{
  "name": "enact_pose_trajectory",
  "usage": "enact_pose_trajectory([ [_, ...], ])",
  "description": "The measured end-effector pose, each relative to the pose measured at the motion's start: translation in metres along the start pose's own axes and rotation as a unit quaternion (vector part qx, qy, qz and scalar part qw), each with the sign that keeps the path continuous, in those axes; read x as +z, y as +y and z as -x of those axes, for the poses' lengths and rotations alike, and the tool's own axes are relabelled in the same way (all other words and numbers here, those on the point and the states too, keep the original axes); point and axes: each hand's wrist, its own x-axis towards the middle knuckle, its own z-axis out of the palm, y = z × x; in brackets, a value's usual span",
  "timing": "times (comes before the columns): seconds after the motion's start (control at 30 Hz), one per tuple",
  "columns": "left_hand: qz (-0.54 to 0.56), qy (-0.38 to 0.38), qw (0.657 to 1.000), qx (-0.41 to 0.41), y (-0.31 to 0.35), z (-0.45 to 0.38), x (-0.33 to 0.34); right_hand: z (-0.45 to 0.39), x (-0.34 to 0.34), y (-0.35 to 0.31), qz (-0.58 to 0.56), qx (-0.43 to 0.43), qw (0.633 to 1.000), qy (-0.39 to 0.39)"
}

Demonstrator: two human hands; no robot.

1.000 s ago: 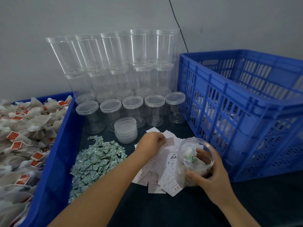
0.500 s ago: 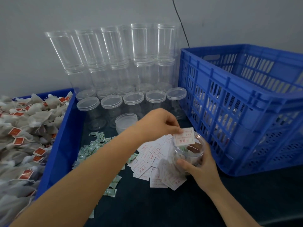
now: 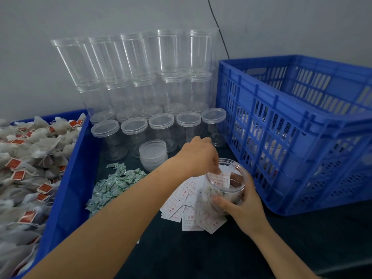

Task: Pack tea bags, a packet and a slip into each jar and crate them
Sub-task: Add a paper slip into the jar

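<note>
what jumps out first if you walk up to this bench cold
The big blue crate on the right and the stacked wall of clear empty jars at the back. In front, the left hand drops a slip into the open jar that the right hand grips.

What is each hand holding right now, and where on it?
Right hand grips the jar around its side. Left hand pinches the slip by its top edge.

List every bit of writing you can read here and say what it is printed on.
Slip entering the jar: red print, too blurred to read.
Loose slips on the table: a heading that looks like "合格", unsure; smaller lines unreadable.
Tea bag tags: red, text too small.
Green packets: print unreadable.
Blue crate: no text.
</note>
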Motion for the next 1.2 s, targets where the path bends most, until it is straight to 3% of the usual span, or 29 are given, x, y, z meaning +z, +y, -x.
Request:
enact_pose_trajectory([
  [0.27, -0.153, -0.01, 0.987, 0.04, 0.006, 0.003, 0.0, 0.001, 0.002, -0.007, 0.041, -0.008, 0.999, -0.005],
  [0.53, -0.136, -0.02, 0.989, 0.054, 0.003, 0.008, -0.001, 0.003, 0.001, -0.007, 0.041, 0.001, 0.999, -0.01],
  [0.63, -0.035, 0.015, 0.998, 0.059, -0.003, 0.015, 0.001, 0.003, 0.001, -0.01, 0.045, -0.002, 0.999, -0.012],
  [0.7, 0.132, 0.072, 0.988, 0.046, -0.011, 0.021, 0.005, 0.003, 0.002, -0.008, 0.043, -0.01, 0.999, -0.018],
  [0.73, 0.232, 0.12, 0.965, 0.031, -0.016, 0.025, 0.009, 0.003, 0.002, -0.007, 0.041, -0.01, 0.999, -0.019],
  [0.8, 0.427, 0.214, 0.879, -0.002, -0.021, 0.037, 0.023, 0.003, 0.001, -0.007, 0.036, 0.002, 0.999, -0.019],
  [0.87, 0.531, 0.227, 0.816, -0.022, -0.025, 0.048, 0.048, 0.004, 0.0, -0.009, 0.036, 0.017, 0.999, -0.035],
  [1.03, 0.547, 0.035, 0.835, 0.042, -0.021, 0.055, 0.097, 0.003, -0.01, -0.022, 0.072, 0.017, 0.995, -0.061],
  [1.1, 0.545, 0.035, 0.835, 0.059, -0.014, 0.049, 0.104, -0.001, -0.016, -0.032, 0.131, 0.02, 0.989, -0.064],
  [1.2, 0.524, 0.106, 0.844, 0.037, -0.006, 0.043, 0.109, -0.01, -0.026, -0.046, 0.202, 0.041, 0.972, -0.111],
])
